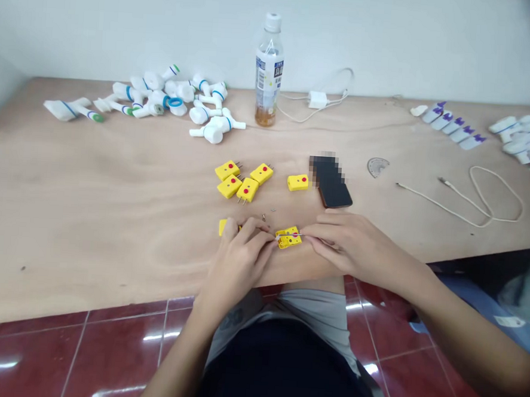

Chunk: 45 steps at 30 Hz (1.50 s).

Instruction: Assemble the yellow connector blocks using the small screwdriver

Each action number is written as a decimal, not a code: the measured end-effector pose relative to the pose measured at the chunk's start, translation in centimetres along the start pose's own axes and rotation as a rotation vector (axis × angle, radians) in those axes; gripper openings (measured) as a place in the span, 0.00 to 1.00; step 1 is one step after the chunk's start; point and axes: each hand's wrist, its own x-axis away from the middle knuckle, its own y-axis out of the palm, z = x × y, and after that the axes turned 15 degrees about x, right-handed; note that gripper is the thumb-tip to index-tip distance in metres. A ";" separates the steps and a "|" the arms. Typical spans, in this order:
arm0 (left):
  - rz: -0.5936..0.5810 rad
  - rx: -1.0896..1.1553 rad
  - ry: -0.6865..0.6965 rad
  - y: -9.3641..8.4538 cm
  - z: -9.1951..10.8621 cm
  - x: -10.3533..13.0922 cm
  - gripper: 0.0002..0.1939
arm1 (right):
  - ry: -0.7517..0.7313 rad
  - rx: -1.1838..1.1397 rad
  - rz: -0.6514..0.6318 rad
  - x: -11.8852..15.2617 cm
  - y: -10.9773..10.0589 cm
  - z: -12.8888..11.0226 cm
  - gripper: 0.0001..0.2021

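An opened yellow plug shell [289, 238] lies near the table's front edge, its hollow inside facing up. My left hand [243, 248] is closed at the shell's left end, fingertips pinched by a small whitish bit I cannot identify. From the right, my right hand [345, 242] pinches a thin metal pin [295, 234] that lies across the shell. Partly behind my left fingers is another yellow piece [222, 226]. Tiny metal parts [264, 217] lie just beyond my left hand. Farther back sit several yellow two-pin plugs [247, 189] with red dots.
A single yellow plug body [297, 182] rests beside a black phone [333, 182]. Behind stand a drink bottle [268, 73] and a heap of white plastic fittings [163, 93]. To the right are a metal protractor-like plate [377, 166], a white cable [483, 215] and purple-tipped pieces [453, 127].
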 end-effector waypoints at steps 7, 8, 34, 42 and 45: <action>-0.002 -0.004 0.001 0.1 -0.2 -0.1 0.06 | -0.114 0.221 -0.065 -1.1 -1.8 -0.6 0.13; -0.005 -0.008 -0.002 0.1 -0.2 -0.1 0.06 | -0.155 0.249 -0.077 -1.6 -2.1 -0.6 0.14; -0.044 -0.025 -0.077 0.2 -0.1 -0.3 0.09 | -0.267 0.120 -0.161 -7.1 -4.0 -1.0 0.10; -0.051 -0.032 -0.084 0.1 -0.1 -0.3 0.09 | -0.246 0.062 -0.217 -7.8 -4.8 -0.8 0.08; -0.045 -0.017 -0.082 0.1 -0.1 -0.3 0.07 | -0.252 0.051 -0.221 -7.9 -5.0 -0.5 0.08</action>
